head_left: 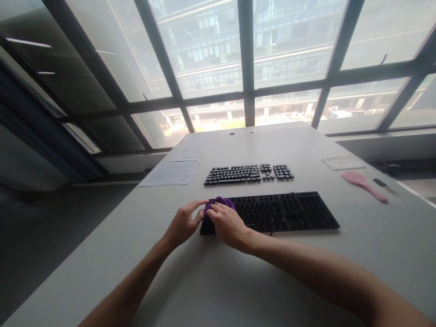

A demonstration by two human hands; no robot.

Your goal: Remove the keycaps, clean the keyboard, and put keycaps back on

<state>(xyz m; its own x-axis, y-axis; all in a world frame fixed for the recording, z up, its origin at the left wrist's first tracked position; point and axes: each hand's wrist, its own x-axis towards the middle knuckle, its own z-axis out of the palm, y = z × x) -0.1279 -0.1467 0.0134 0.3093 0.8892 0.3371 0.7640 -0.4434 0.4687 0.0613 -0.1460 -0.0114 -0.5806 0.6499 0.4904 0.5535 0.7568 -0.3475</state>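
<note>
In the head view, a person bends to a black keyboard (pixel 289 213) on a white table (pixel 384 245) beneath tall windows (pixel 211 45). A bunched purple cloth (pixel 225 201) lies on the keyboard's left end, with the right hand (pixel 229 223) closed over it, fingers curled down into the folds. The left hand (pixel 185 222) reaches the same end, thumb and forefinger parted at the cloth's edge; whether it grips the board or the cloth, one cannot tell. Just beyond the keyboard, black keycaps (pixel 235 174) lie in blocks, arranged like a full key layout. Papers (pixel 170 173) spread on the far left. To the right, a pink brush (pixel 359 180) rests between a clear sheet (pixel 344 162) and a small dark-handled tool (pixel 382 183).
</note>
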